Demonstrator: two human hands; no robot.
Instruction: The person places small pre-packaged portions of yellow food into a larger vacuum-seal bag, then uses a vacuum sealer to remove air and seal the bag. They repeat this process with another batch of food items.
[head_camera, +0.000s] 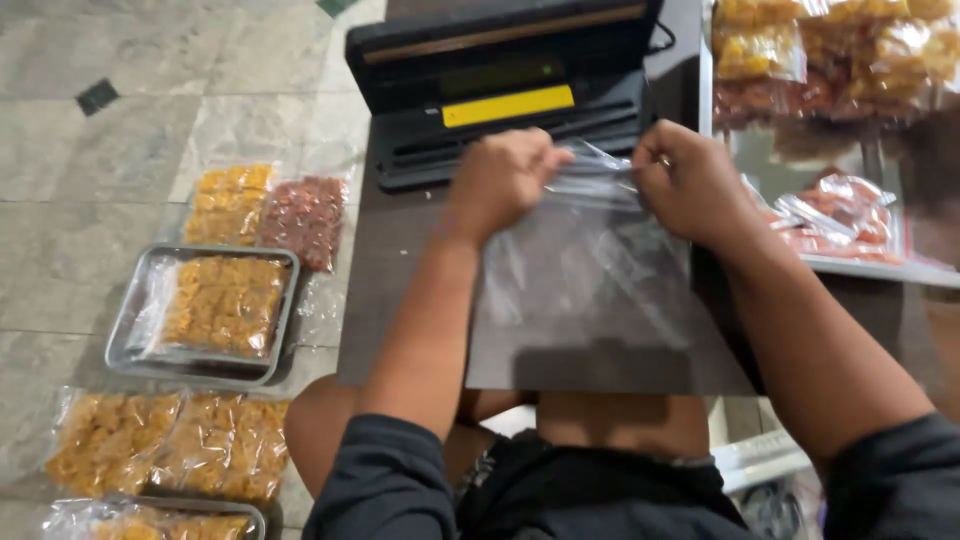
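Both hands are pinching the mouth of an empty clear plastic bag (585, 270), one at each top corner. Your left hand (505, 180) is curled into a near-fist with fingers closed on the left corner; your right hand (690, 180) is closed the same way on the right corner. The film between them is bunching into a crinkled strip.

The bag is lying flat on the dark bench (395, 260), its open edge away from you and its closed end toward your lap. Its long axis is running from you straight toward the black vacuum sealer (500, 90), which is sitting just beyond your knuckles with its lid raised and a yellow strip showing across the front. Both hands are about equally near the sealer's slot; neither is leading.

Off to your left, on the pale tiled floor (90, 200), a metal tray (130, 320) is holding a sealed pack of yellow snacks (225, 305). More packs, yellow and one reddish pack (305, 215), are lying around it. To your right, a shelf (880, 268) is carrying further filled bags, orange and red. You are sitting low, knees under the bench.
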